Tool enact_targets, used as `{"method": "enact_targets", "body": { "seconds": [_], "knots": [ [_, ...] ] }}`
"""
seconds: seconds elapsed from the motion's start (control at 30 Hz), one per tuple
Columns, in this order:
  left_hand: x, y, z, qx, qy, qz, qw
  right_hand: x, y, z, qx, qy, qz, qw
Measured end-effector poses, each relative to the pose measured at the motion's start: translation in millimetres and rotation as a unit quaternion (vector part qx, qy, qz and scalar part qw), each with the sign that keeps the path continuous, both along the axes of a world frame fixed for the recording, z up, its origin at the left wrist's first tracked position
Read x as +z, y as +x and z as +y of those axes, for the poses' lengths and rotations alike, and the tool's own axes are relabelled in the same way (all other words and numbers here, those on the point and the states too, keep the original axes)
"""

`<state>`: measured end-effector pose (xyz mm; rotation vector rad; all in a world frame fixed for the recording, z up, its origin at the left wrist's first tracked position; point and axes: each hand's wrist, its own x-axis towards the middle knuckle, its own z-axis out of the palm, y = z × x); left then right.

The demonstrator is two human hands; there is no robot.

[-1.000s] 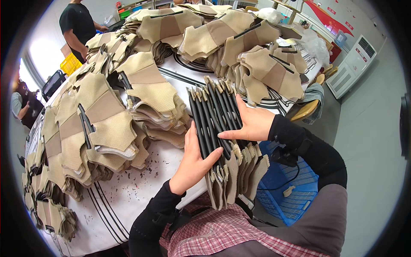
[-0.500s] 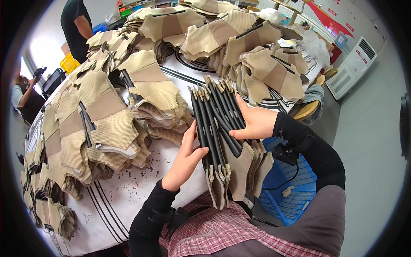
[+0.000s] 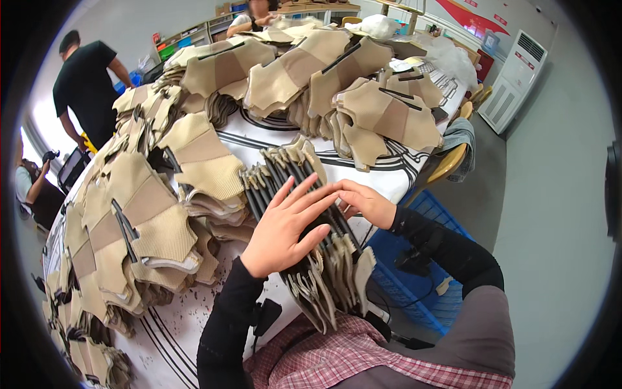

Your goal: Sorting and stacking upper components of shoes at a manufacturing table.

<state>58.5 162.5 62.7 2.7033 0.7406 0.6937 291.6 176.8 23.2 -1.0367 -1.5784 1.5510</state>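
Note:
Before me stands a bundle of beige padded fabric panels (image 3: 337,253) on edge, their black-trimmed folded edges facing up. My left hand (image 3: 285,230) lies across the top of the bundle, fingers spread, gripping nothing. On the bundle's right edge is my right hand (image 3: 368,204), its fingers bent around the outermost panels and partly hidden behind the left fingertips. Both hands meet at the fingertips. Close by on the left is a pile of similar panels (image 3: 201,152) with a brown middle band.
More panel stacks (image 3: 133,214) cover the left and far side of the white table (image 3: 188,324). A blue crate (image 3: 414,285) sits low at my right, near a wooden stool (image 3: 447,165). A person in black (image 3: 91,91) stands far left; others are farther back.
My left hand has moved from the bundle's left side onto its top. The right hand has shifted and bent its fingers. The bundle now looks more tightly gathered. My view has turned slightly.

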Motion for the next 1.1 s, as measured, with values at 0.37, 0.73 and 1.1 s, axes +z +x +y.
{"method": "enact_targets", "body": {
  "seconds": [0.37,0.73,1.1],
  "knots": [
    [-1.1,-0.8,6.1,0.005,-0.018,-0.033,0.999,-6.9,142.5,208.5,-0.407,0.303,-0.556,0.659],
    [-12.0,3.9,-2.4,-0.009,-0.013,-0.061,0.998,-49.2,199.6,213.4,-0.383,0.275,-0.654,0.592],
    [-18.4,-4.6,-2.3,-0.006,-0.012,-0.067,0.998,-9.1,184.3,202.5,-0.425,0.286,-0.652,0.559]
  ]
}}
